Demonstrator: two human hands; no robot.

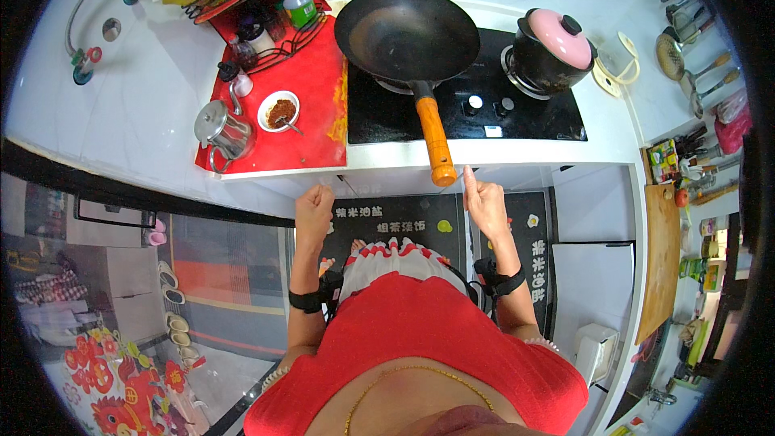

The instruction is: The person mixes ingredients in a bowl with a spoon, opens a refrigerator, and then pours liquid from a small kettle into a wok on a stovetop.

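My left hand (pixel 314 209) is a loose fist in front of the counter's edge, with nothing seen in it. My right hand (pixel 485 203) has its fingers curled and its thumb pointing up towards the stove, just right of the wok handle's end and apart from it. A black wok (pixel 415 33) sits on the left burner of a black glass gas hob (pixel 393 124). Its orange wooden handle (pixel 433 133) reaches out over the counter's front edge. On the right burner stands a black pot (pixel 539 63) under a pink lid (pixel 560 36).
A red mat (pixel 290 154) carries a steel pot with a spout (pixel 221 130), a white bowl (pixel 266 119) of reddish-brown seasoning with a spoon, and a condiment rack (pixel 284 57). Ladles and strainers (pixel 670 54) hang at right, above a wooden cutting board (pixel 660 260). Dark mats (pixel 418 209) cover the floor.
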